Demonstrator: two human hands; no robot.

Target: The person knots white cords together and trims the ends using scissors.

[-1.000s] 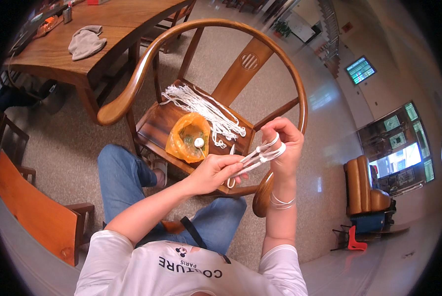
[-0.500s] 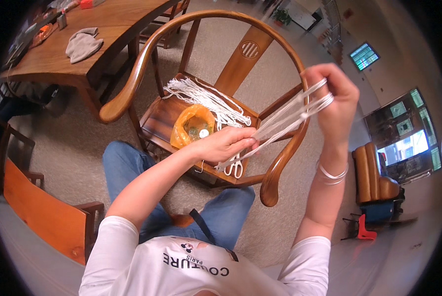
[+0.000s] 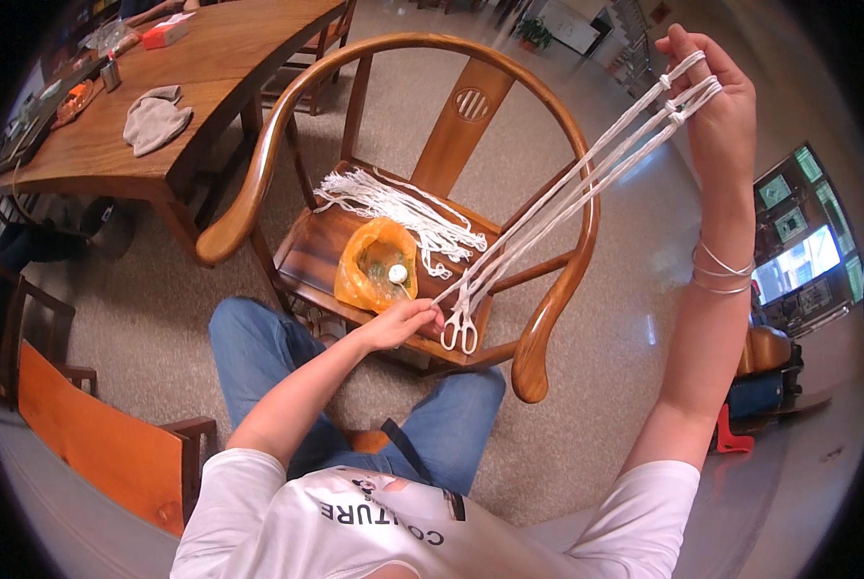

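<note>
White cords [image 3: 586,183] stretch taut on a slant between my two hands. Their knotted, looped ends hang round the fingers of my right hand [image 3: 724,101], raised high at the right. My left hand [image 3: 403,323] pinches the lower ends low over the front of the chair seat [image 3: 306,246]. White-handled scissors [image 3: 459,328] lie on the seat's front edge just right of my left hand, partly behind the cords. Beside that hand stands an open orange plastic bag [image 3: 360,275] with a small white round thing [image 3: 397,274] in it. A bundle of white cords [image 3: 393,207] lies behind the bag.
The wooden chair's curved armrest [image 3: 533,362] rings the seat. At the upper left a wooden table [image 3: 224,58] carries a grey cloth [image 3: 158,121] and a red box [image 3: 167,31]. An orange-seated chair [image 3: 99,434] stands at my left.
My right hand has risen up and to the right, drawing the cords longer. My left hand has slid down and left along them, leaving more of the scissors in sight.
</note>
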